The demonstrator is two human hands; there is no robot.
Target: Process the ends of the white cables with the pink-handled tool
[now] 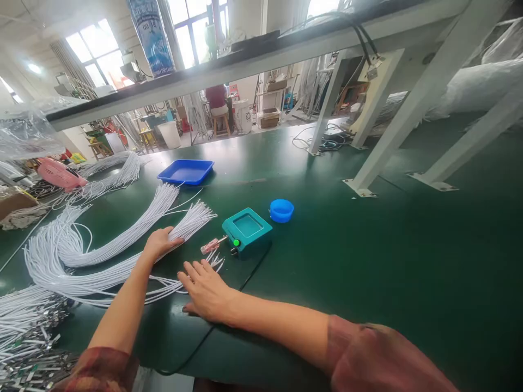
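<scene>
My left hand [160,243] lies on the near bundle of white cables [192,220], close to its cut ends, with the thumb stretched across it. To the right and nearer, my right hand [207,291] rests with fingers spread over a few loose white cables [167,288]. A teal device [247,227] with a green knob and a pink-handled piece [210,246] sits just beyond my right hand. Behind the near bundle curves a second cable bundle [139,231].
A blue tray [186,171] stands at the back, and a small blue cup [281,210] beside the device. Metal-ended cables [36,337] pile up at the lower left. White shelf legs [392,125] stand at the right. A black cord [255,268] crosses the green table [347,261].
</scene>
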